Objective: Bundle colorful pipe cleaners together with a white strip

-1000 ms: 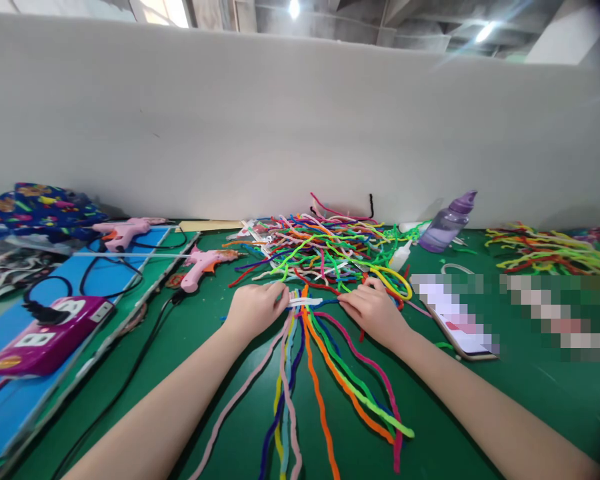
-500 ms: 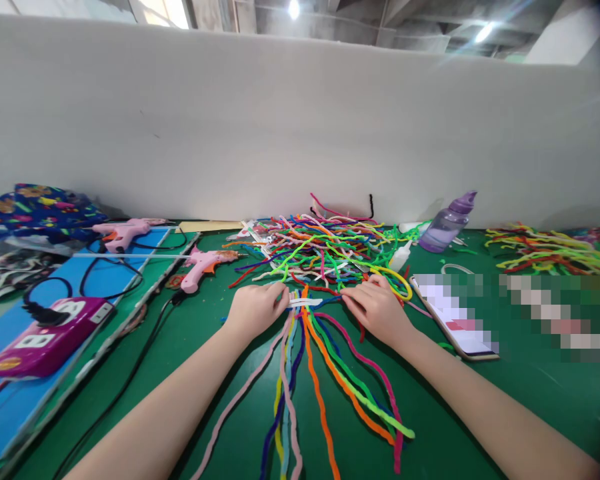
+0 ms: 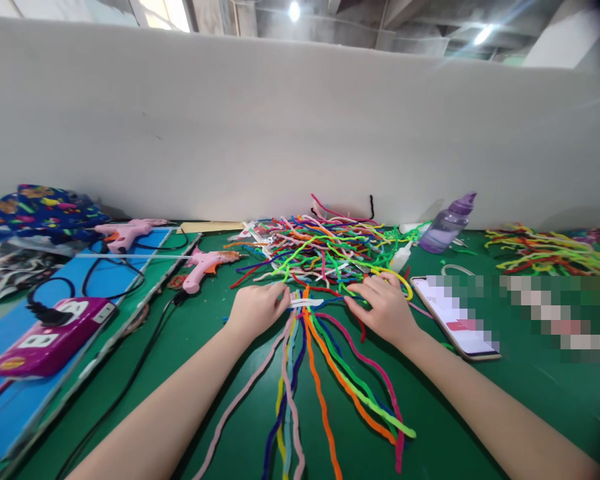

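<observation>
A fan of colourful pipe cleaners (image 3: 317,380) lies on the green table, spreading towards me in pink, yellow, blue, orange, green and magenta. Short white pipe cleaners (image 3: 307,303) cross the bundle near its top. My left hand (image 3: 261,308) is closed at the left edge of this crossing, thumb and fingers pinching it; the exact grip is hidden. On the other side, my right hand (image 3: 384,308) has its thumb and bent fingers at the outer end of a blue pipe cleaner (image 3: 334,301) that runs sideways from the bundle.
Behind my hands is a heap of mixed pipe cleaners (image 3: 325,243). Two pink glue guns (image 3: 200,267) and a purple power strip (image 3: 50,337) with cords lie left. Rightward are a white glue bottle (image 3: 401,256), a purple water bottle (image 3: 446,227), a phone (image 3: 453,317) and more pipe cleaners (image 3: 550,250).
My right hand has shifted slightly right, away from the bundle, and its fingertips have parted a little. My left hand stays in place at the crossing.
</observation>
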`<state>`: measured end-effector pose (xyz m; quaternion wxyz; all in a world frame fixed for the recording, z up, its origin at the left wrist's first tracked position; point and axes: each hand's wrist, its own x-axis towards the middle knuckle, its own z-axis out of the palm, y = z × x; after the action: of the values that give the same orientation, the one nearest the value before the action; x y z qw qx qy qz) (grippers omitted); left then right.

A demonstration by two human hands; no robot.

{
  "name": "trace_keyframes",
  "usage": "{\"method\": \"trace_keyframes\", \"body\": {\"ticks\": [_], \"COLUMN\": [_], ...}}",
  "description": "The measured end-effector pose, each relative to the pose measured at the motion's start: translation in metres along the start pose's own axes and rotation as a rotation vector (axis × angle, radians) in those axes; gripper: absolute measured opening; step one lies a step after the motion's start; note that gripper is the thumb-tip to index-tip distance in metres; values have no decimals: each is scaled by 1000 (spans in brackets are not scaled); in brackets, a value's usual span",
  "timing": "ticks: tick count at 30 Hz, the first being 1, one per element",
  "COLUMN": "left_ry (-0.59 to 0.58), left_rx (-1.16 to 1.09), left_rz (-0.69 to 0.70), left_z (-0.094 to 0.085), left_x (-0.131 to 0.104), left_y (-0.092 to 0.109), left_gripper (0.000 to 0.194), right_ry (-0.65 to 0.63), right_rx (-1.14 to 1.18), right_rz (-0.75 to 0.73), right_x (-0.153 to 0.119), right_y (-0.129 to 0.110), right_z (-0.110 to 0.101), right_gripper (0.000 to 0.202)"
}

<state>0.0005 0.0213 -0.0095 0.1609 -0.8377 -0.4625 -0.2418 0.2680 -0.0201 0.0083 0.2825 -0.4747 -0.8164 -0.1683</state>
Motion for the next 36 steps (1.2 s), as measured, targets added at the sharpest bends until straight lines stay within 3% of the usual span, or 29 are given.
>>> {"method": "trace_keyframes", "body": {"ticks": [20,36], "left_ry": [-47,-69], "left_rx": [-20,-20], "left_rz": [-33,-40], "left_z": [-2,-2], "left_x": [1,1], "left_y": [1,1], "left_gripper": [33,34], "right_ry": [-207,-201], "right_rx": [105,-1], "right_rz": [-77,-102], "right_x": [-3,-5], "right_y": [5,5], "right_z": [7,14], "right_gripper": [16,24]}}
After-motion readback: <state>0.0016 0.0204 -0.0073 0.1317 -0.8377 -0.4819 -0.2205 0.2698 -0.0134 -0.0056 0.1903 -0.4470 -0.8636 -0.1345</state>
